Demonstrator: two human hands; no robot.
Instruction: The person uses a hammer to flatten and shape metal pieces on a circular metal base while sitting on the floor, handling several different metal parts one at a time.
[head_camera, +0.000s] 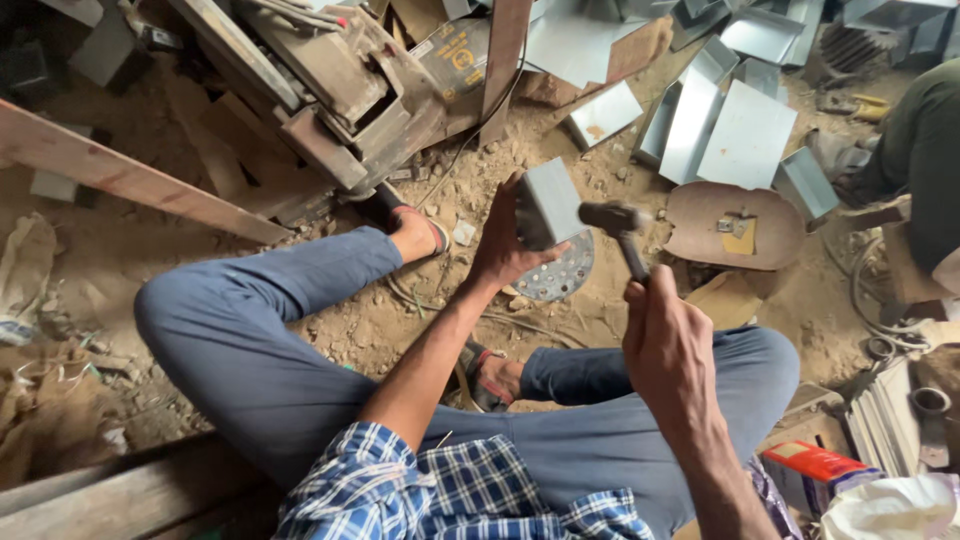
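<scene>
My left hand (503, 243) grips a small grey sheet-metal box (548, 203) and holds it up on edge over a round perforated metal disc (562, 273) on the sandy ground. My right hand (668, 345) is closed around the handle of a hammer (615, 222). The dark hammer head sits right beside the box's right side, blurred. I sit on the ground with my legs in blue trousers spread around the disc.
Several bent grey metal sheets and boxes (725, 130) lie on the ground beyond. A rusty machine (330, 90) and a long wooden plank (130, 180) are at the upper left. Another person's green sleeve (925, 150) is at the right edge. A red packet (815, 462) lies at lower right.
</scene>
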